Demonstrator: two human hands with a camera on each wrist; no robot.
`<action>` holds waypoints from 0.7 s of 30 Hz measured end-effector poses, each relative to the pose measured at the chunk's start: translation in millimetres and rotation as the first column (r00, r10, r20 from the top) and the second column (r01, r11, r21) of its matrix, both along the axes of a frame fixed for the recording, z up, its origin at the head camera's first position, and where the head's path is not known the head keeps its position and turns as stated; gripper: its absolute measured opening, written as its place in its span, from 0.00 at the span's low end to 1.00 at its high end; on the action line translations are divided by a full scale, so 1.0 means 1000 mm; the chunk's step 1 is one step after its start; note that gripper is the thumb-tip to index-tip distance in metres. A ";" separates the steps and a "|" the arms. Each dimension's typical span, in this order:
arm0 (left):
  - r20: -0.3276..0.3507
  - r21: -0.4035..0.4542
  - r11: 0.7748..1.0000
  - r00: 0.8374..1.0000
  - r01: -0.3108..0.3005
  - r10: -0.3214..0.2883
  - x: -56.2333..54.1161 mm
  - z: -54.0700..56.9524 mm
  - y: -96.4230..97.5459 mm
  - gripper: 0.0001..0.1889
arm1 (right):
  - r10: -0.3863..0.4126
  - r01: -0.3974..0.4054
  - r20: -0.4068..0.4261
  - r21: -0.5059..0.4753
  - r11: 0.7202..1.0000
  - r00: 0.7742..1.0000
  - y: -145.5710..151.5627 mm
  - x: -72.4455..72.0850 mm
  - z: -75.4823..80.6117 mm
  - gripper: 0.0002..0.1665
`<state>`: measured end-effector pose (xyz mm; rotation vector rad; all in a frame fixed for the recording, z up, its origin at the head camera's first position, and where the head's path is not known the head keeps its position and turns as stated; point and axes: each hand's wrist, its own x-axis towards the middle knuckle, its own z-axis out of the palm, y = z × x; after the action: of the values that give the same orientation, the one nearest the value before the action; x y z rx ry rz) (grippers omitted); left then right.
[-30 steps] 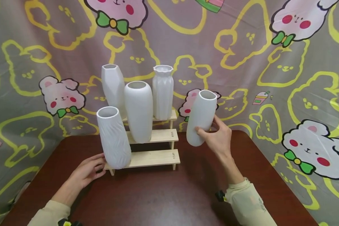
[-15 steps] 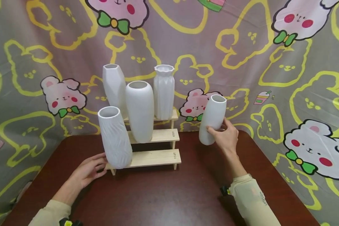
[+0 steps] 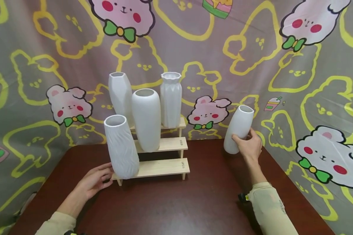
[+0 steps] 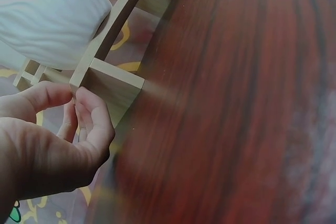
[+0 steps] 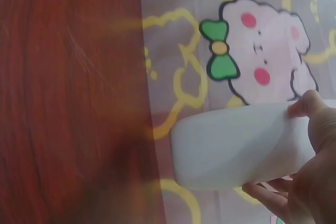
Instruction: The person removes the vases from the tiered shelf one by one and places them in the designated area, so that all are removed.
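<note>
My right hand (image 3: 250, 145) grips a smooth white vase (image 3: 238, 130) around its side, over the right rear of the table, its top leaning right. In the right wrist view the thumb lies on one side of that vase (image 5: 236, 148) and the fingers on the other. My left hand (image 3: 95, 181) pinches the left end of the lowest step of a wooden display stand (image 3: 164, 167) between thumb and fingertips, seen close in the left wrist view. Just beside these fingers, a white vase with wavy ridges (image 3: 122, 150) stands on that step.
A smooth rounded vase (image 3: 147, 120) stands on the middle step. On the top step are a faceted vase (image 3: 119, 98) and a fluted vase with a scalloped rim (image 3: 171, 101). A patterned curtain (image 3: 211, 45) hangs behind the dark wooden table (image 3: 170, 209).
My right hand has carried the smooth vase to the right and slightly lower, away from the stand. The left hand keeps its place at the stand's end.
</note>
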<state>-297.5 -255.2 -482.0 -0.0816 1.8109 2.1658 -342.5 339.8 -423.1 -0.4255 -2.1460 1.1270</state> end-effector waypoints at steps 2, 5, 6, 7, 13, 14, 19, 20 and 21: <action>-0.002 0.014 1.000 1.000 -0.004 0.004 0.001 -0.001 0.000 0.24 | -0.013 0.013 0.019 -0.022 1.000 1.000 0.007 0.001 -0.001 0.41; -0.008 0.021 1.000 1.000 -0.002 0.002 0.001 -0.001 0.000 0.21 | -0.026 0.028 0.030 -0.055 0.998 0.999 0.016 0.002 -0.001 0.42; -0.008 0.023 1.000 1.000 -0.011 0.011 0.001 0.000 0.000 0.20 | -0.031 0.032 0.029 -0.062 0.998 0.999 0.019 0.002 -0.001 0.43; -0.005 0.026 1.000 1.000 -0.008 0.009 0.002 0.000 0.000 0.19 | -0.035 0.037 0.031 -0.069 0.997 0.999 0.022 0.003 -0.002 0.43; -0.005 0.037 0.999 1.000 0.003 -0.003 0.003 0.000 -0.001 0.18 | -0.069 0.073 0.049 -0.092 0.993 0.996 0.029 0.002 -0.002 0.40; -0.007 0.035 0.999 1.000 0.002 -0.002 0.003 0.000 -0.002 0.19 | -0.075 0.079 0.050 -0.092 0.993 0.996 0.029 0.002 -0.002 0.40; 0.004 0.037 0.999 1.000 -0.001 0.001 0.002 0.002 -0.001 0.22 | -0.087 0.092 0.051 -0.086 0.992 0.995 0.029 0.001 -0.002 0.39; 0.005 0.041 0.999 1.000 0.000 0.000 0.002 0.001 -0.001 0.21 | -0.088 0.092 0.050 -0.084 0.992 0.995 0.029 0.001 -0.002 0.39; 0.008 0.047 0.999 1.000 -0.008 0.007 0.002 0.001 -0.001 0.20 | -0.089 0.093 0.050 -0.080 0.992 0.995 0.029 0.001 -0.002 0.39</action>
<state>-295.2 -255.7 -480.7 -0.0863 1.7571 2.2087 -341.8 369.0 -425.4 -0.5865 -2.1030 1.1676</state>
